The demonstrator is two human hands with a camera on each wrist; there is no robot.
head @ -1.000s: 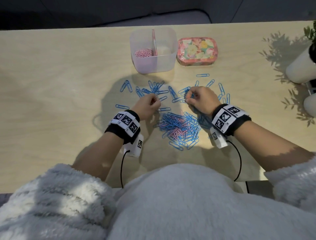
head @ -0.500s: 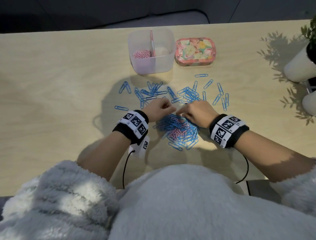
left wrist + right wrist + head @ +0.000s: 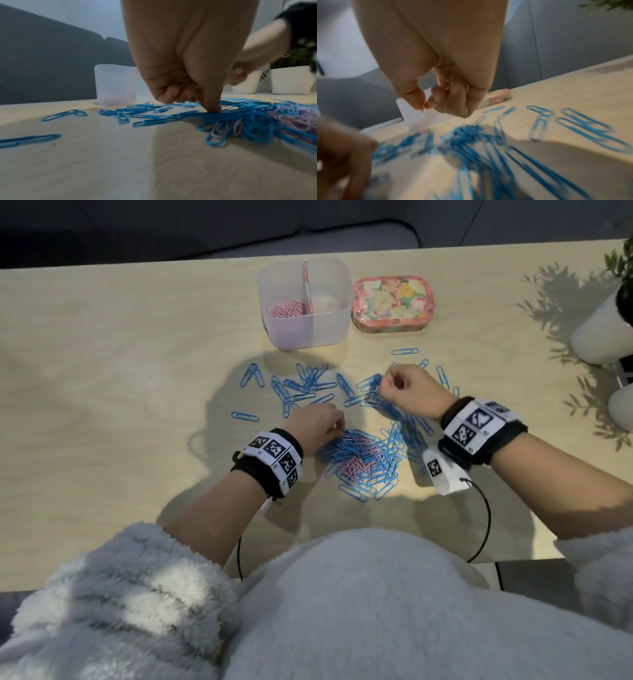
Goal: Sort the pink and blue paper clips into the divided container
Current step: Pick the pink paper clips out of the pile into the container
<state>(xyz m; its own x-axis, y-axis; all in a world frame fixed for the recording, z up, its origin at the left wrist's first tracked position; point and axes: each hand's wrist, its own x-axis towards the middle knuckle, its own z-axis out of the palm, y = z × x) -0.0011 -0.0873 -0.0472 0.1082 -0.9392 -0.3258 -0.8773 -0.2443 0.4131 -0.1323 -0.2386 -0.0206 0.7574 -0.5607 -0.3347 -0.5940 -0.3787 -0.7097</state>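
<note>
A mixed pile of blue and pink paper clips (image 3: 363, 460) lies in front of me, and loose blue clips (image 3: 308, 385) are scattered beyond it. The clear divided container (image 3: 329, 326) stands further back, with pink clips (image 3: 284, 309) in its left compartment. My left hand (image 3: 337, 429) is at the pile's left edge. In the left wrist view its curled fingers hold pink clips (image 3: 183, 82) while the index finger (image 3: 212, 106) presses on blue clips. My right hand (image 3: 385, 381) hovers over the far blue clips, thumb and forefinger pinching a thin pinkish clip (image 3: 423, 108).
A flowered pink tin (image 3: 392, 302) sits right of the container. White plant pots (image 3: 603, 333) stand at the table's right edge. A single blue clip (image 3: 245, 416) lies left of my left hand. The table's left side is bare wood (image 3: 120, 405).
My right hand has lifted from the top of the pile and moved away and to the right. My left hand has stayed at the pile's left edge.
</note>
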